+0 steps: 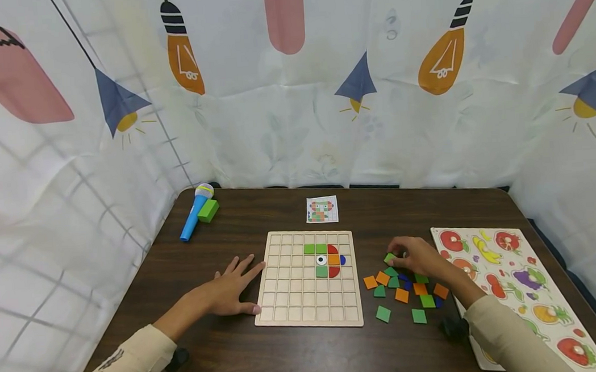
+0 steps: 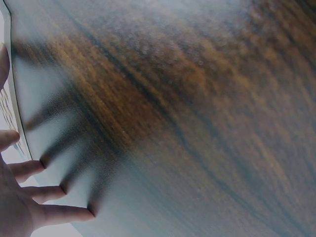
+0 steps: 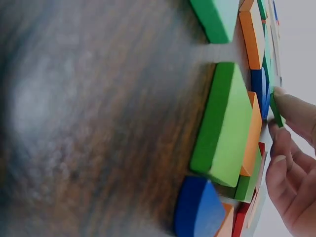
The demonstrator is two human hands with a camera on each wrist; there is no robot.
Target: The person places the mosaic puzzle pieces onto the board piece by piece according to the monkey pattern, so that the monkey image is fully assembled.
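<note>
A pale wooden grid board (image 1: 289,289) lies mid-table, with green, red, orange and blue pieces and a round white eye piece (image 1: 321,260) set in its upper right squares. My left hand (image 1: 230,290) is spread flat beside it, thumb and a fingertip touching the board's left edge; in the left wrist view its fingers (image 2: 34,170) are straight. To the right of the board, my right hand (image 1: 415,257) pinches a light green square tile (image 1: 389,257) between thumb and fingers. Loose green, orange and blue tiles (image 1: 401,296) lie scattered just below that hand.
Behind the board lies a small printed picture card (image 1: 322,209). A blue toy microphone (image 1: 193,215) and a green block (image 1: 208,211) sit at the back left. On the right, a fruit picture board (image 1: 524,286) lies under the right forearm. A printed curtain surrounds the table.
</note>
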